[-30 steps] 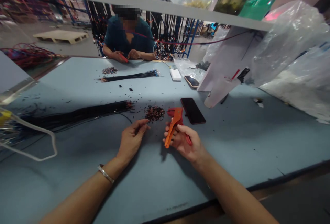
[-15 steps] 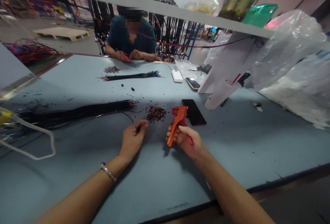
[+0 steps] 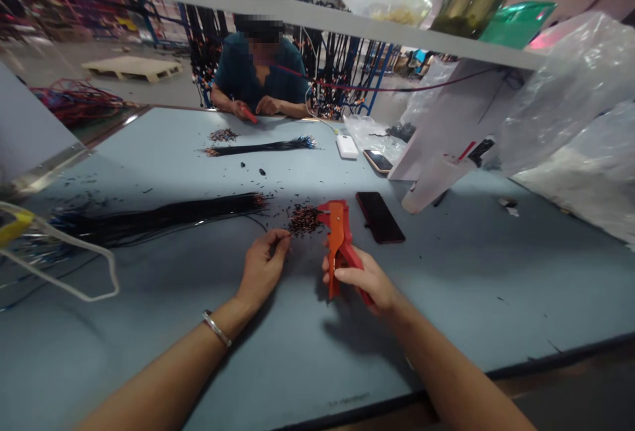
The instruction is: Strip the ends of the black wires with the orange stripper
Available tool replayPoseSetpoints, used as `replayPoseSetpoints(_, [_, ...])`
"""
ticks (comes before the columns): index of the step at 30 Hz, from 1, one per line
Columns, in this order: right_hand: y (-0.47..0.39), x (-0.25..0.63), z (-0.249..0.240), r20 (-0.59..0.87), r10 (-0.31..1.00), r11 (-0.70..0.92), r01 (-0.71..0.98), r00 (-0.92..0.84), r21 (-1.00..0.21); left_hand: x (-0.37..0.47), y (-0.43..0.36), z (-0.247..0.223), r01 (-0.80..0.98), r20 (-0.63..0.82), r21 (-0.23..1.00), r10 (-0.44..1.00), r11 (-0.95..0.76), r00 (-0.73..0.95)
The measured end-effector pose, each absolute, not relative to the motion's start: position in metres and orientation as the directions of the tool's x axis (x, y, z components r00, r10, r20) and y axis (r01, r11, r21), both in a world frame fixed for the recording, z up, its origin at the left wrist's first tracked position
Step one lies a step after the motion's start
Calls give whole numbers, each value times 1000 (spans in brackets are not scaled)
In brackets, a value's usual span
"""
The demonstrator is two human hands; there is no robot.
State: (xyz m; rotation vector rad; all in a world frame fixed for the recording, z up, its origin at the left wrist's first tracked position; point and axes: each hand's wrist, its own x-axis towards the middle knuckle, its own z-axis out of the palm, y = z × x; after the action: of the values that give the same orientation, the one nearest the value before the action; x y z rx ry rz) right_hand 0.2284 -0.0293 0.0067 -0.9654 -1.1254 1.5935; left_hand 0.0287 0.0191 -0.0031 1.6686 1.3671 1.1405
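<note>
Wire bundle (image 3: 188,216): laid lengthwise left to right; left end blurred.
Left hand (image 3: 265,262): thumb and forefinger closed; pinched item too small to be identified.
Clippings (image 3: 303,221): partly hidden by tool.
Orange-red tool (image 3: 338,229): long axis directed away from wearer, nose leftward; handles partly covered, gripped by right hand (image 3: 364,279).

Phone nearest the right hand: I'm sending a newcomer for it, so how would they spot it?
On the blue table, find the right hand holding a red-and-orange tool. Just beyond that hand lies the phone, dark screen up, with a reddish edge; the other phone, farther back beside a white box, has a pale edge.
</note>
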Motion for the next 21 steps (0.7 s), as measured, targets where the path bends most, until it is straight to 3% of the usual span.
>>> replayPoseSetpoints(3, [-35,225,12,56,961,93,124,-271,-988,29,18,-1,340,204,918,978,-205,40])
replayPoseSetpoints(6, [-37,221,12,261,939,338,456,-224,-823,28,17,1,302,179,937,984,-176,18])
replayPoseSetpoints(9, [-36,219,6,357,901,428,634,-246,-644,26,17,0,255,170,951,985,-174,38])
replayPoseSetpoints(15, [-33,219,-5,422,839,516,747,-343,-419,25,15,1,91,121,987,987,-131,107])
replayPoseSetpoints(21, [-34,219,-8,472,796,580,703,-380,-412,25,16,2,26,72,997,988,-76,135])
